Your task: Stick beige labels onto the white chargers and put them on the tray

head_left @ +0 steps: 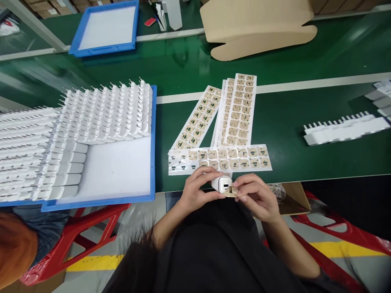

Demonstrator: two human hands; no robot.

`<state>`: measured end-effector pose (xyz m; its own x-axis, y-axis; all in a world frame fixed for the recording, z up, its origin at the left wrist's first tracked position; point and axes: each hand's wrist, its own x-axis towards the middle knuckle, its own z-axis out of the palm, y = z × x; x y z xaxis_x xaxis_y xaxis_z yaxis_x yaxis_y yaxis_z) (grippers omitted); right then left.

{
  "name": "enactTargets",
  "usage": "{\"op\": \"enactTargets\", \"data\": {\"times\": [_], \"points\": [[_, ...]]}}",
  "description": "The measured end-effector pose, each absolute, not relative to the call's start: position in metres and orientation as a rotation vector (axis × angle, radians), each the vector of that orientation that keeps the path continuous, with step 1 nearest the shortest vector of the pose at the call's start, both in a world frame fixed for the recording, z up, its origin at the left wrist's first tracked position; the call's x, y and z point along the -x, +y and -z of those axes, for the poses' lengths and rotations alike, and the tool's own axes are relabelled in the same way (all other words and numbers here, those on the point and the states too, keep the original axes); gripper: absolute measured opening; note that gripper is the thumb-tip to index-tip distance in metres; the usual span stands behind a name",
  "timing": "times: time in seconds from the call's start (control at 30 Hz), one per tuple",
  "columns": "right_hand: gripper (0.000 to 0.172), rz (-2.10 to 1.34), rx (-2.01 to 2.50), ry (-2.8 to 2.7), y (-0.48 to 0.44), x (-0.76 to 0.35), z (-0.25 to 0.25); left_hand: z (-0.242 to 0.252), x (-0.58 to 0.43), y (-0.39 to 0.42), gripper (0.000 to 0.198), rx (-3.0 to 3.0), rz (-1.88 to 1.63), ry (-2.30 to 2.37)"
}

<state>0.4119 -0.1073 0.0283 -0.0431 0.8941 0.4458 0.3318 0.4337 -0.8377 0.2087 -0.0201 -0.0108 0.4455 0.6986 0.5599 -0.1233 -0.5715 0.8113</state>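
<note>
nearest, over the lap and just short of the bench's near edge, the left hand point(198, 189) is curled around a white charger point(221, 183), fingers over its top and thumb beneath. the right hand point(255, 195) is narrowed to a pinch on a small tan sticker point(231, 192) that touches the charger's near-right end. the charger's long axis lies roughly left to right, and its end face with a dark slot is turned toward the right hand and the camera. both hands are off the bench point(290, 122), with a red stool point(91, 232) low on the left and a cardboard box point(293, 195) tucked under the edge on the right. just past the fingers a sticker sheet point(220, 158) lies crosswise, its near side close to the bench edge. behind it a slanted sheet point(198, 118) and a stack of sheets point(240, 110) run away from the person. to the left, the wall of a blue tray point(153, 142) stands near the sheets, with rows of white chargers point(106, 114) filling its far and left parts and a bare white floor at its near right. right of the sheets is open green surface up to a row of chargers point(345, 128). farther off are a second blue tray point(105, 26) and a folded cardboard piece point(256, 28).
</note>
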Motion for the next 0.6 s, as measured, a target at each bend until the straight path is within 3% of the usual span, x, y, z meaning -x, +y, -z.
{"op": "enactTargets", "data": {"times": [0.27, 0.37, 0.47, 0.6], "points": [[0.01, -1.03, 0.971, -1.415, -0.124, -0.448, -0.024, 0.004, -0.21, -0.02, 0.048, -1.817, -1.232, 0.495], [0.008, -1.479, 1.19, -1.537, -0.141, -0.487, -0.001, 0.005, -0.208, -0.019, 0.047, -1.794, -1.234, 0.503], [0.022, -1.784, 1.576, -1.207, -0.161, -0.524, 0.049, 0.004, -0.207, -0.019, 0.047, -1.768, -1.237, 0.488], [0.034, -1.149, 1.986, -0.611, -0.18, -0.549, 0.125, -0.002, -0.209, -0.02, 0.049, -1.762, -1.231, 0.472]]}}
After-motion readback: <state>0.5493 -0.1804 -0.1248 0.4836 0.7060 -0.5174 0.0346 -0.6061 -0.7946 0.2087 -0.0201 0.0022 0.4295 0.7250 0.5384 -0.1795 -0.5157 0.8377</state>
